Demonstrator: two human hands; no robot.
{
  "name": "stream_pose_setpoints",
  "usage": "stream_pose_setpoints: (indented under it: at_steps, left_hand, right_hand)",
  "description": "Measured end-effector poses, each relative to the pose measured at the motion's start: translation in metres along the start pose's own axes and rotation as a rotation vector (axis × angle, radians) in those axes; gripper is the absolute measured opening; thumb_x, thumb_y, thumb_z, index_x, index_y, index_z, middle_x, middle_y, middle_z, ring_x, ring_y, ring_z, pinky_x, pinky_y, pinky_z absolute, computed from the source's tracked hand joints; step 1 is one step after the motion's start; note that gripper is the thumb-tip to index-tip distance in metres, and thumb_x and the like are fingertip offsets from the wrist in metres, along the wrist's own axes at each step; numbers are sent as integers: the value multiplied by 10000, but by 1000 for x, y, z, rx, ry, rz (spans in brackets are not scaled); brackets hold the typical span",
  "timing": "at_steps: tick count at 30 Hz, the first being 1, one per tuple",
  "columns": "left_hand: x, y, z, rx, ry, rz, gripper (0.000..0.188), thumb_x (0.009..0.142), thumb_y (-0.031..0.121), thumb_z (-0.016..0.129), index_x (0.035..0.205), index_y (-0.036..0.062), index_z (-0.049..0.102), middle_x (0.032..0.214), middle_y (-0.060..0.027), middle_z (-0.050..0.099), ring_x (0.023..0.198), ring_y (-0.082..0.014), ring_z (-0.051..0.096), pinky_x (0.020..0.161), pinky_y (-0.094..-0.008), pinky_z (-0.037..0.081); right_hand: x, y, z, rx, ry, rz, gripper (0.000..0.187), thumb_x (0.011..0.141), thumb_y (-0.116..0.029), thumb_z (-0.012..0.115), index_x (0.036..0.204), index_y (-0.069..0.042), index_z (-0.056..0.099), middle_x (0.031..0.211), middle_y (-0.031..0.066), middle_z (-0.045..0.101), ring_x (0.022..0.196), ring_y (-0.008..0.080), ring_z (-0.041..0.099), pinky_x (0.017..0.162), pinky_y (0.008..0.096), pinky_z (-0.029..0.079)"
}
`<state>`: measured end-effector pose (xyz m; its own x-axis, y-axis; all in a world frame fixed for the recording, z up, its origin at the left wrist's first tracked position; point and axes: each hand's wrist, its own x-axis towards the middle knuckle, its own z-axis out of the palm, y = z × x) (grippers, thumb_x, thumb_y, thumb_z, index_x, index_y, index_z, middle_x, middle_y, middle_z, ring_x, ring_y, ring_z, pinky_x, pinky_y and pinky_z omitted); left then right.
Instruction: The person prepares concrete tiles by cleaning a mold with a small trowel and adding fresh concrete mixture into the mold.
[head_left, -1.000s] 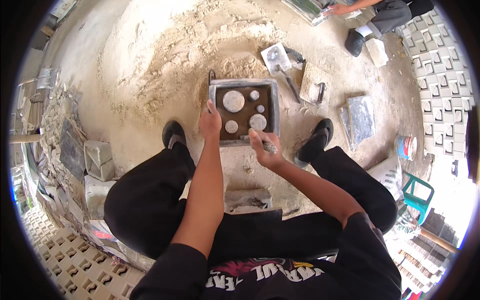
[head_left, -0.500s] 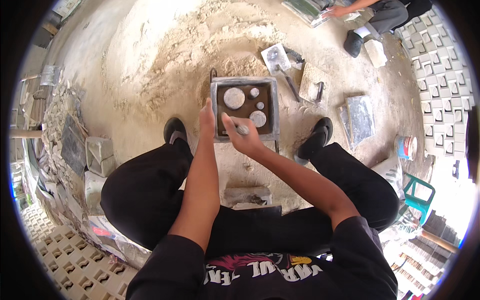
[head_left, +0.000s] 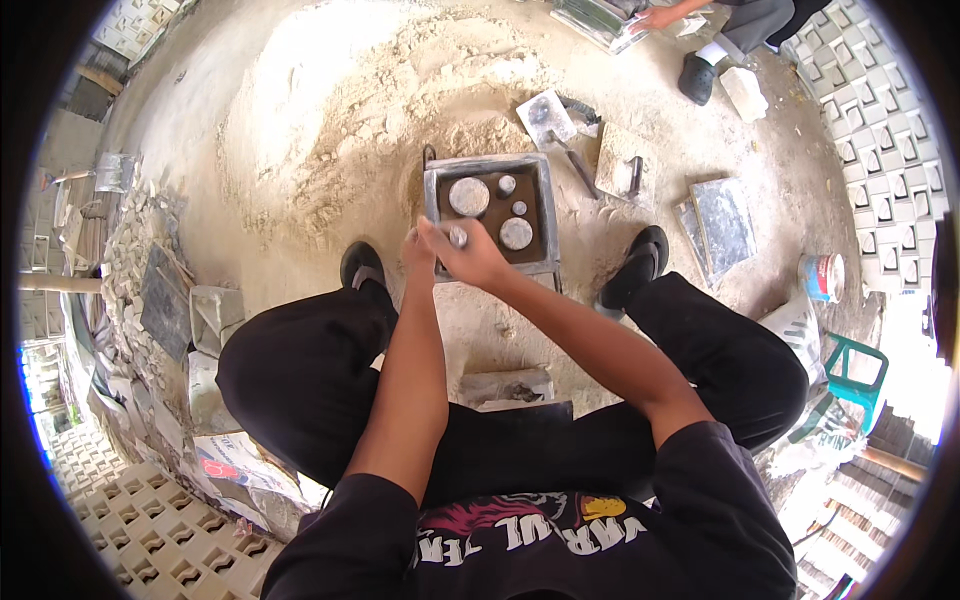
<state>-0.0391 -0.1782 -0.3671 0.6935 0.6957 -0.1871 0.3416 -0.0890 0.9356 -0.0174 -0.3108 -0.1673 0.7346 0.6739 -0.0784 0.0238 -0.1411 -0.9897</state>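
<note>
Between my feet sits a square grey mould frame (head_left: 547,215) with brown material inside and several round pale discs, the largest (head_left: 468,197) at the back left. My right hand (head_left: 475,258) is closed round a grey, round-ended piece (head_left: 457,237), whose lower part is hidden, over the frame's near left corner. My left hand (head_left: 419,252) is at that same corner, against or just beside the right hand. Its fingers are mostly covered, so their grip does not show.
Loose sand (head_left: 380,130) is heaped behind the frame. Right of it lie a trowel (head_left: 548,116), a handled board (head_left: 622,165) and dark flat plates (head_left: 722,230). A bucket (head_left: 822,277) and green stool (head_left: 856,368) stand farther right. Another person's hand (head_left: 655,17) works at far right.
My right hand has moved left and slightly nearer with the grey piece, from over the frame's inside to its corner. My left hand has slid nearer along the frame's left side.
</note>
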Motion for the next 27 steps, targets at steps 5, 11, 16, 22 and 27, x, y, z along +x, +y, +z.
stream_pose_setpoints:
  at_steps: [5,11,16,22,27]
  left_hand:
    - [2,-16,8,-610,12,-165,436,926,379,592,698,8,604,615,-10,563,578,-87,483,531,-298,386]
    - [11,-15,-17,-210,128,-82,458,930,406,576,717,3,620,629,-10,577,572,-90,484,540,-309,397]
    - [-10,10,-10,-305,51,-128,497,950,423,526,780,-29,645,654,-76,608,592,-154,528,576,-334,425]
    - [8,-35,-8,-10,28,-89,587,948,504,496,829,-47,660,669,-114,610,623,-202,554,604,-359,441]
    - [-3,-51,-7,-322,-224,176,541,942,479,531,1157,-13,603,1009,-121,630,852,-212,609,776,-367,486]
  right_hand:
    - [-17,9,-3,-10,37,-141,385,966,-270,561,735,36,603,599,-44,488,593,42,394,510,270,363]
    - [-13,-15,7,82,86,-138,422,984,-247,524,657,14,480,582,-70,409,584,26,340,496,265,301]
    - [-9,-33,4,127,182,2,424,990,-266,522,673,15,510,581,-60,416,609,20,346,510,253,304]
    - [-17,-15,35,-66,41,-109,316,954,-220,562,791,45,618,593,41,502,616,51,430,556,279,402]
    - [-30,0,29,-65,173,-258,271,933,-191,581,827,49,649,598,76,572,612,53,468,554,290,419]
